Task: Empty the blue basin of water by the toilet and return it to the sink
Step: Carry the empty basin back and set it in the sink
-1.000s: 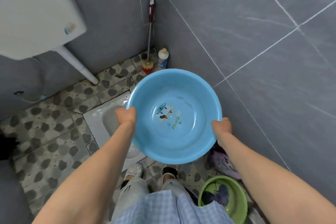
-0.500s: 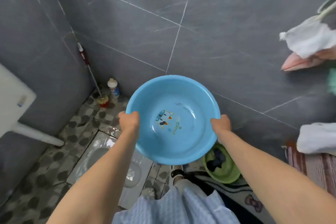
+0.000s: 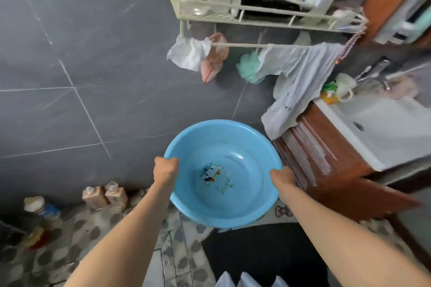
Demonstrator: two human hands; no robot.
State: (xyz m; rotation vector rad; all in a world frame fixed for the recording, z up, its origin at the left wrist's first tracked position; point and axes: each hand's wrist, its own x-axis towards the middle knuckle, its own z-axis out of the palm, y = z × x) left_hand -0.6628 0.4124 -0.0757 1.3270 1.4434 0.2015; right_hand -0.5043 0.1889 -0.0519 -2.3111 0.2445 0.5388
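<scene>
The left hand (image 3: 165,169) is closed on the near-left rim of the blue basin (image 3: 224,173), and the right hand (image 3: 283,177) grips the near-right rim, holding it level above the floor. Since the earlier frame the view has swung right: the white sink (image 3: 382,128) and wooden cabinet (image 3: 326,158) now stand just right of the right hand, with the toilet out of view.

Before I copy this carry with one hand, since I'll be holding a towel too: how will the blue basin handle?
The blue basin looks like thin plastic and nearly empty, so probably light. Its broad, round shape is gripped at opposite rims by the left hand and right hand; held by one rim it would likely tip and flex. The glossy inside looks wet, so possibly slippery.
</scene>
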